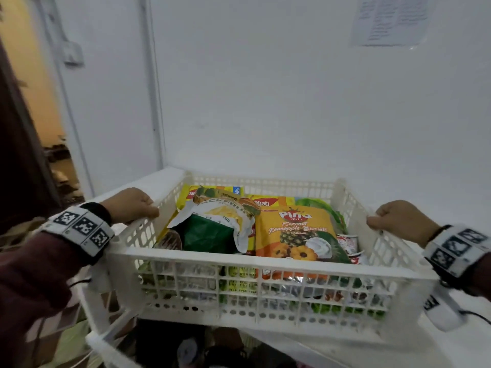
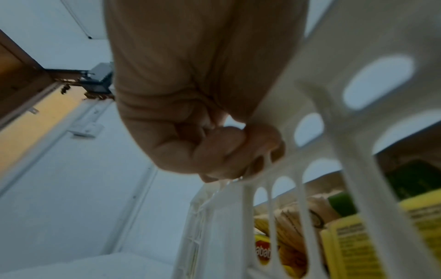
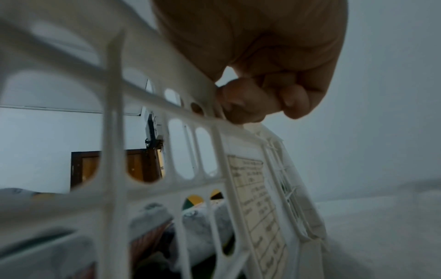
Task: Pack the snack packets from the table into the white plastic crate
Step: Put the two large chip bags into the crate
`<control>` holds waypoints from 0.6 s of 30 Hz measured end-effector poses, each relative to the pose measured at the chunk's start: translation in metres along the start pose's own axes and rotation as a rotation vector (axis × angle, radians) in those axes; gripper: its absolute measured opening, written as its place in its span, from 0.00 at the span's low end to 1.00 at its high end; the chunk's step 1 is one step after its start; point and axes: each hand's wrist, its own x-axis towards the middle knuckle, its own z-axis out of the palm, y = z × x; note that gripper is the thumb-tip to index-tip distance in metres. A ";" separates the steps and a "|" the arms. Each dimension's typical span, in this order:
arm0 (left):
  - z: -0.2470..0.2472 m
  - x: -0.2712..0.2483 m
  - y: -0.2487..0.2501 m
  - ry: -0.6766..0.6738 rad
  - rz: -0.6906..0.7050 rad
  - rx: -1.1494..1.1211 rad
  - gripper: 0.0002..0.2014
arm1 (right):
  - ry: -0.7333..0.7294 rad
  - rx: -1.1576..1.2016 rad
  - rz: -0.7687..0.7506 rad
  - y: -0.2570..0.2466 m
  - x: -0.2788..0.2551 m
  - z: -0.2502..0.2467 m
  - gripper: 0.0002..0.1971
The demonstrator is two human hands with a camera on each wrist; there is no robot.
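Note:
The white plastic crate [image 1: 265,257] is full of snack packets. An orange pineapple biscuit packet [image 1: 297,229] lies on top at the right. A green and white packet [image 1: 212,224] lies on top at the left, with yellow packets [image 1: 210,193] behind it. My left hand [image 1: 135,205] grips the crate's left rim, fingers curled under it [image 2: 229,149]. My right hand [image 1: 398,219] grips the right rim the same way [image 3: 250,102]. The crate's near edge juts out past the table's front edge. Through the slatted wall [image 2: 334,188] I see yellow packets [image 2: 353,245] inside.
A white table [image 1: 465,349] runs under the crate and to the right. White walls stand close behind, with a paper sheet [image 1: 388,19] pinned at the upper right. A dark doorway [image 1: 26,155] opens at the left. Dark clutter lies on the floor under the crate's near edge.

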 end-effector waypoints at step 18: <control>-0.064 0.171 -0.150 -0.053 -0.058 0.199 0.14 | 0.044 0.086 0.023 -0.150 0.113 0.159 0.22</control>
